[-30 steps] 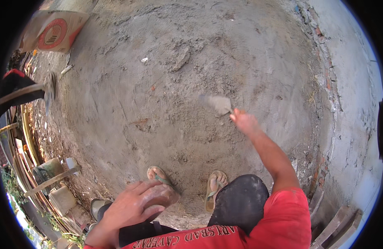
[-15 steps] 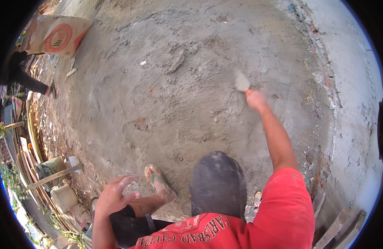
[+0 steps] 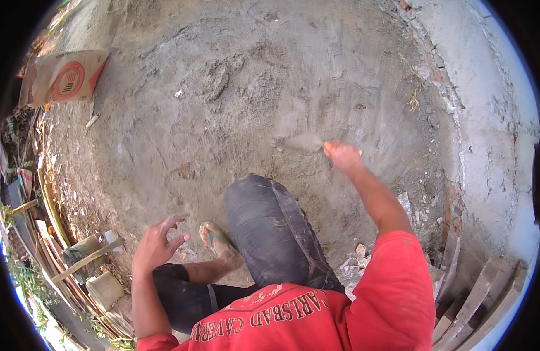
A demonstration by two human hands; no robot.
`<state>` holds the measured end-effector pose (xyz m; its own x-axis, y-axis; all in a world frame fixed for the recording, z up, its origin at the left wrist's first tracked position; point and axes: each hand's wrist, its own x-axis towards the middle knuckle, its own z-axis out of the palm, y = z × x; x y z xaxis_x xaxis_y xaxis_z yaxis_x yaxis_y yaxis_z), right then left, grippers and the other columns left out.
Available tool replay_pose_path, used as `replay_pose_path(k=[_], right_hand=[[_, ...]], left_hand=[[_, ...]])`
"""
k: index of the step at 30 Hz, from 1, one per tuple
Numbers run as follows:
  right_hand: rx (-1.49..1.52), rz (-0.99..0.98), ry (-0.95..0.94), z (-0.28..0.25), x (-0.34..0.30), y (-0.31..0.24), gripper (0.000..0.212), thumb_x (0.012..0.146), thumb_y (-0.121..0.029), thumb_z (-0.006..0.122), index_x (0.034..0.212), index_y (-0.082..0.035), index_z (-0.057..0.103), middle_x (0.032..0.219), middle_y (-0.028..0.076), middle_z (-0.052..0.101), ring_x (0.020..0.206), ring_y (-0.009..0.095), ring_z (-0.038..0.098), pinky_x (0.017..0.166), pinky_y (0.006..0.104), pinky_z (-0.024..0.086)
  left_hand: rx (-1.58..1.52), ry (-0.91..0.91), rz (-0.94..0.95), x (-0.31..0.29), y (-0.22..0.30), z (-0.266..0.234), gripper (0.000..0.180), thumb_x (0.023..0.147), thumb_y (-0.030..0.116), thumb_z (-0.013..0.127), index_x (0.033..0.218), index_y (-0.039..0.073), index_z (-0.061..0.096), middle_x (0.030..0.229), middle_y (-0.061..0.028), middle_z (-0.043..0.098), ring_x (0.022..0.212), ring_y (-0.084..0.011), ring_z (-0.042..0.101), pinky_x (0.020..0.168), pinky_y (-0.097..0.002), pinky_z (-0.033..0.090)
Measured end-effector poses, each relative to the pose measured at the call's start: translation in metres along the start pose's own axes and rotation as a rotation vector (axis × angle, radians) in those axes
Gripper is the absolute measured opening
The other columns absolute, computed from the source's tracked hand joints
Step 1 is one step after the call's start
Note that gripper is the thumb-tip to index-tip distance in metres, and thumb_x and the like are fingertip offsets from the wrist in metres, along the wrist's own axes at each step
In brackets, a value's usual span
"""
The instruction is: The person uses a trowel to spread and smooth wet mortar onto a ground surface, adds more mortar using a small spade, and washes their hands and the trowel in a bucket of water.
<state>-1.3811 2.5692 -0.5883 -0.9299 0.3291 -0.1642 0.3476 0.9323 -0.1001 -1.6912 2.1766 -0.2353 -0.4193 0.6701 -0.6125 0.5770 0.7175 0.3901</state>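
Observation:
My right hand (image 3: 344, 155) is closed round the handle of a pointed trowel (image 3: 305, 142). The trowel's grey blade lies low over rough wet mortar (image 3: 252, 111), tip pointing left, and is smeared by motion. Smoother strokes show in the mortar around and beyond the blade. My left hand (image 3: 157, 243) hangs in the air over the left side, fingers apart, with nothing in it. Below it are my bent leg and a sandalled foot (image 3: 217, 237) on the ground. My other knee (image 3: 264, 228), in dark trousers, juts forward between my arms.
A paper sack (image 3: 65, 79) stands at the far left. Planks (image 3: 47, 234), a bucket (image 3: 83, 251) and a pale container (image 3: 105, 289) line the left edge. A concrete strip with a broken brick edge (image 3: 451, 99) runs along the right. Boards (image 3: 480, 298) lie at lower right.
My right hand has drawn the trowel nearer and to the left, its blade turning from pointing away to pointing left. My knee has come forward and left. The person at far left is out of view.

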Motion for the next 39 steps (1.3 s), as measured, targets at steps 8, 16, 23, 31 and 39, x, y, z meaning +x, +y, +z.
replay_pose_path(k=[8, 16, 23, 31, 39], right_hand=[[0.135, 0.445, 0.086, -0.02, 0.061, 0.052, 0.028, 0.101, -0.037, 0.048, 0.102, -0.009, 0.05, 0.075, 0.02, 0.064, 0.066, 0.039, 0.068, 0.052, 0.0509, 0.052], [0.339, 0.056, -0.414, 0.013, -0.204, -0.105, 0.031, 0.1, -0.04, 0.049, 0.111, -0.011, 0.051, 0.098, 0.019, 0.063, 0.067, 0.039, 0.067, 0.056, 0.0505, 0.055], [0.166, 0.718, -0.257, 0.013, -0.156, 0.025, 0.029, 0.101, -0.041, 0.045, 0.11, -0.014, 0.047, 0.098, 0.02, 0.064, 0.077, 0.041, 0.069, 0.064, 0.0527, 0.056], [0.373, 0.37, -0.243, 0.008, -0.151, -0.088, 0.033, 0.101, -0.04, 0.045, 0.11, -0.008, 0.048, 0.093, 0.019, 0.066, 0.077, 0.041, 0.068, 0.068, 0.052, 0.056], [0.274, 0.981, -0.095, 0.012, -0.107, -0.003, 0.04, 0.099, -0.046, 0.047, 0.109, -0.008, 0.052, 0.084, 0.02, 0.067, 0.076, 0.037, 0.069, 0.064, 0.0492, 0.056]], left_hand=[[0.04, -0.062, 0.027, 0.005, 0.001, 0.019, 0.045, 0.085, 0.032, 0.074, 0.122, 0.008, 0.063, 0.109, -0.0165, 0.068, 0.096, -0.0335, 0.066, 0.082, -0.0426, 0.053], [0.013, -0.047, -0.087, -0.019, -0.015, 0.01, 0.044, 0.086, 0.029, 0.073, 0.123, 0.008, 0.062, 0.115, -0.0174, 0.067, 0.104, -0.0359, 0.064, 0.087, -0.0428, 0.051], [0.28, 0.057, 0.212, -0.02, 0.073, -0.04, 0.047, 0.087, 0.031, 0.071, 0.126, 0.009, 0.06, 0.123, -0.0174, 0.063, 0.112, -0.0393, 0.059, 0.096, -0.0441, 0.047], [0.213, -0.068, 0.396, 0.029, 0.102, -0.071, 0.052, 0.085, 0.039, 0.071, 0.126, 0.009, 0.061, 0.124, -0.0171, 0.063, 0.115, -0.0386, 0.059, 0.097, -0.0453, 0.047], [0.261, -0.235, 0.618, 0.061, 0.147, -0.077, 0.051, 0.087, 0.037, 0.07, 0.128, 0.009, 0.06, 0.122, -0.0175, 0.064, 0.112, -0.0396, 0.06, 0.095, -0.0455, 0.049]])
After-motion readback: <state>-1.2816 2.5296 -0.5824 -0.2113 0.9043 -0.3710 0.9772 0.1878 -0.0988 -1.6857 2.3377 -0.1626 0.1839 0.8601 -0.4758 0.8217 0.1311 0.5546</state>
